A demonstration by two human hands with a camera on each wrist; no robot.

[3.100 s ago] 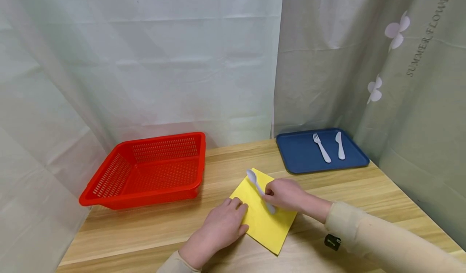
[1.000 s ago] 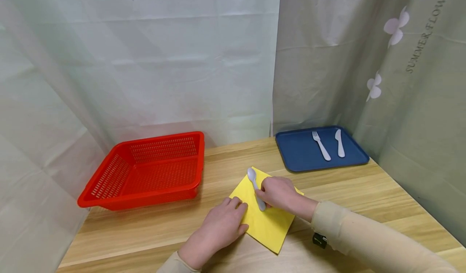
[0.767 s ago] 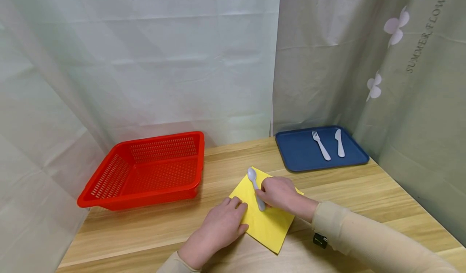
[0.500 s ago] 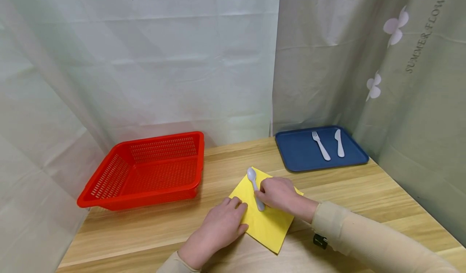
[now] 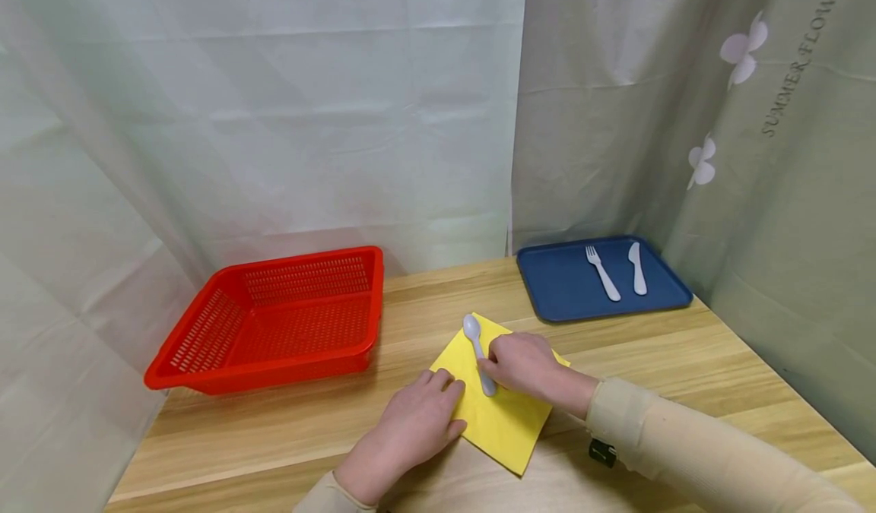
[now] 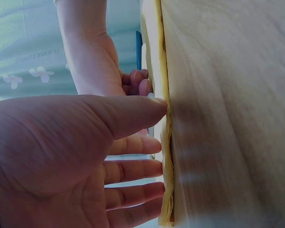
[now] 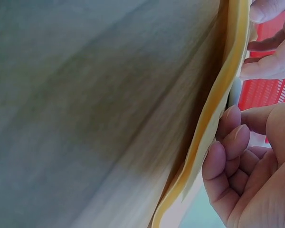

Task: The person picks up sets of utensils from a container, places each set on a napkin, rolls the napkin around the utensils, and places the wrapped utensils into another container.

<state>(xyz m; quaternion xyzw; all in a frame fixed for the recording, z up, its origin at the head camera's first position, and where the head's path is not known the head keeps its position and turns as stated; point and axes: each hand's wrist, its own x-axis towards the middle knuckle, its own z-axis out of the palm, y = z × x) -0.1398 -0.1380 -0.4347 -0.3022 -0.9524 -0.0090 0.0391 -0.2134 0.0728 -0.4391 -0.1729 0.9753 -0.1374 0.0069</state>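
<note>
A folded yellow napkin (image 5: 509, 433) lies at an angle on the table. On top of it is a white plastic spoon (image 5: 471, 327), bowl pointing away. My right hand (image 5: 525, 362) pinches the spoon's handle with curled fingers, low over the napkin; in the right wrist view the spoon (image 7: 235, 92) shows only in part beyond the thumb. My left hand (image 5: 420, 414) rests on the napkin's left side. Seen from the left wrist, its fingers (image 6: 133, 171) are fairly straight, and the fingertips touch the napkin near its edge (image 6: 165, 142).
At the back right is a blue tray (image 5: 557, 289) bearing a white fork (image 5: 604, 276) and a white knife (image 5: 638, 270). A red slotted basket (image 5: 287, 372) stands on the left of the wooden table (image 5: 274, 429). Curtains (image 5: 328, 133) hang behind and at both sides.
Since about three seconds ago, the right hand has shifted left, and the spoon's handle end has swung left on the napkin. The left hand stays put. Over the last second almost nothing moves.
</note>
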